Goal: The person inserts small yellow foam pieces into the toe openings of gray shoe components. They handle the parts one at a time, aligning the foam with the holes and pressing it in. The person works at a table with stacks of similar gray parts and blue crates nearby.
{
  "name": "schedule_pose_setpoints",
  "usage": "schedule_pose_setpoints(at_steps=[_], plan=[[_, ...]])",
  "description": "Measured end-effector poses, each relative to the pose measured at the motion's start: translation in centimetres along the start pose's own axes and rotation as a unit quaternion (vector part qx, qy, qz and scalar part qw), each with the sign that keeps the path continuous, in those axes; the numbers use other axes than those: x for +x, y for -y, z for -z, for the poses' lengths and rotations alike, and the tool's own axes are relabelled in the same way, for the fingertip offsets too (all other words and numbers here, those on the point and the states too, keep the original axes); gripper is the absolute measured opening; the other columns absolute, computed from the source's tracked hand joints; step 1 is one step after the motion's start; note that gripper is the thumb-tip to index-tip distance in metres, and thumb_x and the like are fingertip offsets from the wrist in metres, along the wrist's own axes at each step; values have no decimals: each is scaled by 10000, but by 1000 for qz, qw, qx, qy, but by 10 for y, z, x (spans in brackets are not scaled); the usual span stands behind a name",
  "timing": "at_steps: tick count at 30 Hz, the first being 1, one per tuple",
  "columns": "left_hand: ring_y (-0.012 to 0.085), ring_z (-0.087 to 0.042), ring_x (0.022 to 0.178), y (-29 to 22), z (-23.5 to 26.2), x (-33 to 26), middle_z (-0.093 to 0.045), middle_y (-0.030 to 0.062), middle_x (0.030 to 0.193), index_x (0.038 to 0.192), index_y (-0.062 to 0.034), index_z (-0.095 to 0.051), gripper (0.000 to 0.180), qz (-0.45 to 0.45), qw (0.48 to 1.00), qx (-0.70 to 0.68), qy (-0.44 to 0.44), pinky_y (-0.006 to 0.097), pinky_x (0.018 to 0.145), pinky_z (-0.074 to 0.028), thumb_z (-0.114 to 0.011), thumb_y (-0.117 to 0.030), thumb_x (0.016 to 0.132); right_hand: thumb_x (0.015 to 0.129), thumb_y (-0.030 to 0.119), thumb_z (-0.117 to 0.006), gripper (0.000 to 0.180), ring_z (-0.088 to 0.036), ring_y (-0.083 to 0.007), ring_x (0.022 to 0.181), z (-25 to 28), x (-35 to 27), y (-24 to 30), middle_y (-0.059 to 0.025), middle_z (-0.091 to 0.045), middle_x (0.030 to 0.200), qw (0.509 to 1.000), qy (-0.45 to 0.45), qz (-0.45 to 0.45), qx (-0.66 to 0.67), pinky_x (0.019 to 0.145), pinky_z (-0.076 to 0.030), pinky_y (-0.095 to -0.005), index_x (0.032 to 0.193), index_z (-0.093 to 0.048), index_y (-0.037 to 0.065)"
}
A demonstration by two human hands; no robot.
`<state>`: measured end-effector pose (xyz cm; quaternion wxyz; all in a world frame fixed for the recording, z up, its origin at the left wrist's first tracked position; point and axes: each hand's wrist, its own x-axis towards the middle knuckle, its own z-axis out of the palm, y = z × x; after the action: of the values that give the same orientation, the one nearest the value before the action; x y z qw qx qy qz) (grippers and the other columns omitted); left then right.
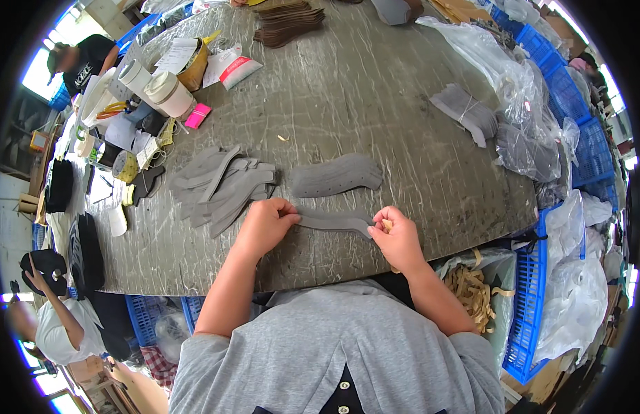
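A curved grey strip of flat, flexible material (pixel 330 223) is stretched just over the table's near edge. My left hand (pixel 268 224) pinches its left end between thumb and fingers. At the other end my right hand (pixel 399 240) is closed on the strip, with a small tan scrap (pixel 387 225) showing between its fingers. Just beyond the strip lies a neat stack of similar grey pieces (pixel 337 176) with a row of small dark holes along it. A loose, fanned pile of grey pieces (pixel 227 183) spreads beside my left hand.
A tied grey bundle (pixel 466 114) and clear plastic bags (pixel 506 76) lie at right. Below them, a bin of tan scraps (pixel 471 297) stands beside a blue crate (pixel 530 303). Tubs (pixel 169 93) crowd the left; brown pieces (pixel 289 24) are stacked far off. Other people (pixel 85 62) are leftward.
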<state>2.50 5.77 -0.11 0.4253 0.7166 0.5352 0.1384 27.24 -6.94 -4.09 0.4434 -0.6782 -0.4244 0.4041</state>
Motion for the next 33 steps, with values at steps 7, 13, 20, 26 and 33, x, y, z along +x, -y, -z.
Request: schedule_pose_setpoints(at_steps=[7,13,20,26,33], plan=[[129,-584,643,5,-6,5,-670,98,692,884,12,-726,174,7,1000,8,9,306,622,-482,-768,-124,784,826,5,-701,155,-501,-60,645,1,0,-4,-8,-578,719,1000,3,-2,-22,575,-430,-246,923,-581,14],[144,-609,665,8,-6,6,-681,118,712,891,13,-725,179,-4,1000,13,11,315,646,-494,-763,-126,784,834,-12,-695,163,-479,-40,658,0,0,0,14,-559,731,998,15,-4,-55,586,-418,-225,934,-571,21],[207,-646,681,3,-6,7,-689,146,741,895,0,-723,176,-4,999,30,17,337,661,-507,-746,-139,790,797,-22,-671,222,-581,-198,690,-8,-6,8,-75,-547,844,950,-24,184,-252,574,-477,-337,982,-667,100],[240,-652,671,1,-7,9,-688,148,735,867,-13,-716,153,-19,997,68,21,351,656,-504,-742,-141,787,814,44,-583,478,-607,-236,759,-10,-14,11,-82,-495,893,861,61,257,-435,596,-518,-372,1211,-704,280],[250,-628,637,13,-6,5,-677,124,726,866,-22,-692,147,-176,972,135,-73,359,615,-483,-749,-118,771,822,90,-662,375,-614,-240,700,-5,-9,4,-74,-513,925,902,19,243,-355,600,-518,-371,1173,-700,214]])
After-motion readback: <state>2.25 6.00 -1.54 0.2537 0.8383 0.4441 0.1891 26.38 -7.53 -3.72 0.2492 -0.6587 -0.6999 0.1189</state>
